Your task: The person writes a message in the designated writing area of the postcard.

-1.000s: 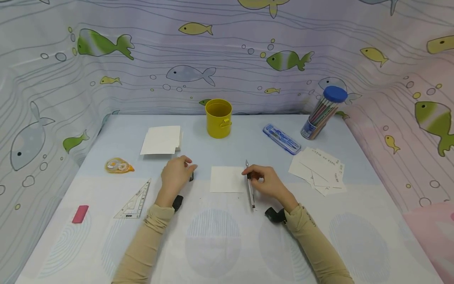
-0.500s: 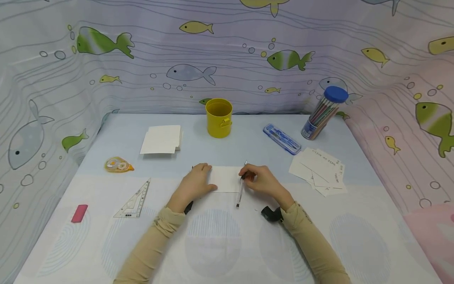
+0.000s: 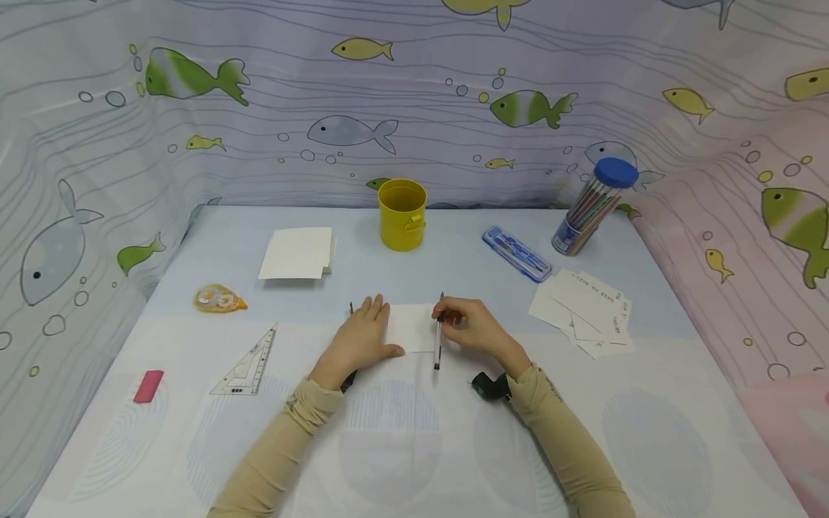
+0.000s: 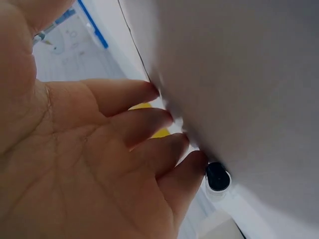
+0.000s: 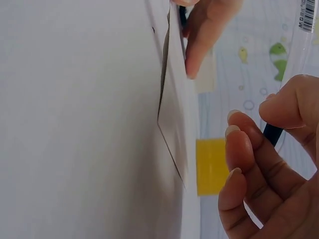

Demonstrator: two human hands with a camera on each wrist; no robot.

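Head looks down; wrist views hug paper (image 3: 414, 327).

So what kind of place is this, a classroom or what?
Probably a desk set up for writing or schoolwork: a tub of coloured pens, a set square, and a blank card under the left hand, beside a pen.

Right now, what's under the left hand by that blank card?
The left hand lies flat on the left edge of the blank card, fingers straight. A thin dark object pokes out beyond the fingertips; the rest is covered. The right hand holds a pen.
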